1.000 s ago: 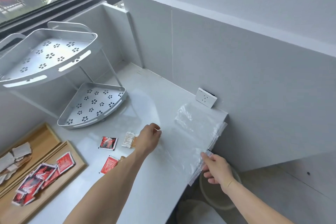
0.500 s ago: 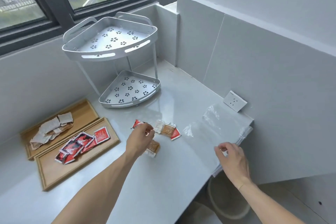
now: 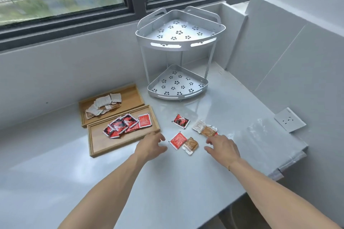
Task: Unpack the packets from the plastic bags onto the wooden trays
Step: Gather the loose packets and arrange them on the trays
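Note:
Two wooden trays lie side by side on the white counter. The far tray (image 3: 134,95) holds several pale and brown packets, the near tray (image 3: 104,145) several red ones. Loose on the counter are a red-and-black packet (image 3: 181,121), a red packet (image 3: 178,140) touching a brown packet (image 3: 190,145), and a pale packet (image 3: 198,126) beside another brown one (image 3: 208,131). My left hand (image 3: 151,146) hovers open just left of the red packet. My right hand (image 3: 222,148) is open just below the far brown packet. The flat clear plastic bags (image 3: 264,141) lie to the right, untouched.
A silver two-tier corner rack (image 3: 177,83) stands behind the loose packets. A white wall socket (image 3: 289,122) sits by the bags at the counter's right edge. Grey walls and a window sill close off the back and right.
My right hand has let go of the plastic bags and moved left toward the packets. My left hand has opened and shifted left of them. The view has swung left.

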{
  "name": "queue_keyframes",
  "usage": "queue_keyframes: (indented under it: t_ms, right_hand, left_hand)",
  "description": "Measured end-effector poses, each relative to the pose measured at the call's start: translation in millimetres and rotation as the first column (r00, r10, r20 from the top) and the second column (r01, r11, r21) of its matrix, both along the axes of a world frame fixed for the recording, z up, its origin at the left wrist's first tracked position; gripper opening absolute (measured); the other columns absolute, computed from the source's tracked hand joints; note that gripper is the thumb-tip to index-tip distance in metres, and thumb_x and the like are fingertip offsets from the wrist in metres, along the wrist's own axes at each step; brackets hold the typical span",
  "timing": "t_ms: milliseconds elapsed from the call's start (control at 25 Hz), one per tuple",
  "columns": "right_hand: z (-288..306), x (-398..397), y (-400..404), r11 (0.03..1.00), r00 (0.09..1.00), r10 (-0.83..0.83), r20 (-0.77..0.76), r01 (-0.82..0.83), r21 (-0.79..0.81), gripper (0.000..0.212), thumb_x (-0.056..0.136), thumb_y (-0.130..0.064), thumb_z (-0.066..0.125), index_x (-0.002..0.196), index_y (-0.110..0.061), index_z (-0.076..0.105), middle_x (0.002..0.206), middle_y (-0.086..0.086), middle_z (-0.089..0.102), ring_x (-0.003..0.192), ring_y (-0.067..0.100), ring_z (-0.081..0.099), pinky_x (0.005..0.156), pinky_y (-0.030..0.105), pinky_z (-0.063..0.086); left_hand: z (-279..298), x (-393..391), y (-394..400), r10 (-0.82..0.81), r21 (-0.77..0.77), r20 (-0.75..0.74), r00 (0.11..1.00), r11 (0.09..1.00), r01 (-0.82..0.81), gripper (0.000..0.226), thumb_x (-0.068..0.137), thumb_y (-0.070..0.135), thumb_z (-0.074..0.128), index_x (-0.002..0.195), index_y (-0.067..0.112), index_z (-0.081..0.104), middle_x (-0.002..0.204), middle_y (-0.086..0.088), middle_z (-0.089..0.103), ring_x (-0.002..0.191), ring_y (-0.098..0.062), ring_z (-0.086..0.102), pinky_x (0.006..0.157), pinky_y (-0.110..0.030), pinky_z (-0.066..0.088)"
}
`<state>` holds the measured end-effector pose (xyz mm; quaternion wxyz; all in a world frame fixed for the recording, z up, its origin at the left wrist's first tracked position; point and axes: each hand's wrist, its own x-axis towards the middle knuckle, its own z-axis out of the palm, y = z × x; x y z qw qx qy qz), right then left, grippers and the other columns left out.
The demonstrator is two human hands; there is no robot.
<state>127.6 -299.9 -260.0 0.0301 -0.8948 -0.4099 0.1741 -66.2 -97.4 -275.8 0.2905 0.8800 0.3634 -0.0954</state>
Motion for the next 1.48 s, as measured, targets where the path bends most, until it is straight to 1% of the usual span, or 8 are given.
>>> queue_keyframes:
  t_ms: [120,400,640,760,920,1200,1360,1480]
  right_hand:
    - [4,18,31,0.998,0.998,0.054,0.030,-0.053,-0.025,0.034,0.093,-0.039,0.053,0.124,-0.027,0.060,0.122,-0.002,0.063,0.118,0.021,0.054,0.092,0.036,0.044]
    - [-1,51,106,0.973,0.974,0.212,-0.075,-0.218,-0.077,0.047,0.095,-0.043,0.052,0.139,-0.026,0.049,0.134,0.004,0.055,0.126,0.027,0.047,0.096,0.043,0.041]
    - [-18,41,155,0.958,0.966,0.255,-0.050,-0.259,-0.123,0.045,0.087,-0.048,0.060,0.121,-0.018,0.056,0.121,0.007,0.057,0.116,0.029,0.051,0.088,0.041,0.042]
    - [-27,36,166,0.971,0.974,0.216,-0.063,-0.221,-0.092,0.047,0.083,-0.040,0.068,0.120,-0.015,0.052,0.120,0.008,0.056,0.110,0.029,0.054,0.084,0.039,0.045]
    - [-31,45,174,0.978,0.955,0.168,-0.245,-0.193,-0.081,0.046,0.078,-0.026,0.071,0.119,-0.015,0.053,0.117,0.010,0.056,0.104,0.031,0.059,0.082,0.039,0.051]
    - [-12,80,147,0.973,0.919,0.222,-0.326,-0.230,0.014,0.031,0.079,-0.020,0.066,0.110,-0.025,0.060,0.108,0.005,0.069,0.098,0.029,0.061,0.068,0.031,0.041]
    - [13,111,99,0.925,0.921,0.297,-0.251,-0.343,-0.164,0.028,0.075,-0.019,0.066,0.101,-0.029,0.066,0.100,0.001,0.069,0.098,0.026,0.063,0.068,0.031,0.046]
    - [17,110,64,0.830,0.894,0.373,-0.248,-0.440,-0.341,0.029,0.075,-0.016,0.064,0.101,-0.029,0.069,0.098,0.002,0.068,0.096,0.024,0.060,0.062,0.028,0.040]
  left_hand:
    - [-3,14,0,0.017,-0.002,-0.035,0.999,1.000,-0.017,0.046,0.081,0.046,0.065,0.123,0.027,0.060,0.121,0.001,0.059,0.108,-0.019,0.058,0.084,-0.034,0.051]
    - [-11,59,-9,-0.035,0.077,-0.144,0.989,0.996,0.046,0.060,0.080,0.051,0.069,0.131,0.025,0.053,0.123,-0.004,0.054,0.112,-0.026,0.054,0.084,-0.038,0.047]
    - [-19,71,-19,0.011,0.144,-0.119,0.993,0.990,0.006,0.056,0.079,0.048,0.068,0.125,0.020,0.053,0.115,-0.006,0.054,0.103,-0.029,0.057,0.072,-0.035,0.039]
    - [-21,77,-22,0.014,0.106,-0.116,0.993,0.994,-0.002,0.050,0.081,0.040,0.069,0.123,0.018,0.052,0.113,-0.008,0.055,0.102,-0.031,0.057,0.069,-0.035,0.037]
    - [-19,83,-19,0.061,-0.004,-0.125,0.990,0.998,-0.062,0.046,0.079,0.031,0.072,0.118,0.016,0.052,0.113,-0.010,0.054,0.098,-0.033,0.058,0.069,-0.037,0.043]
    - [-22,80,-17,0.013,-0.097,-0.151,0.988,0.995,-0.028,0.031,0.088,0.025,0.058,0.116,0.016,0.050,0.116,-0.009,0.055,0.105,-0.032,0.057,0.075,-0.038,0.044]
    - [-23,77,-14,0.007,-0.084,-0.108,0.994,0.996,-0.016,0.023,0.087,0.018,0.056,0.109,0.014,0.050,0.112,-0.009,0.060,0.102,-0.030,0.057,0.070,-0.034,0.040]
    - [-23,78,-15,0.007,-0.078,-0.094,0.996,0.997,-0.014,0.020,0.085,0.016,0.055,0.105,0.013,0.050,0.108,-0.008,0.061,0.098,-0.029,0.057,0.068,-0.033,0.039]
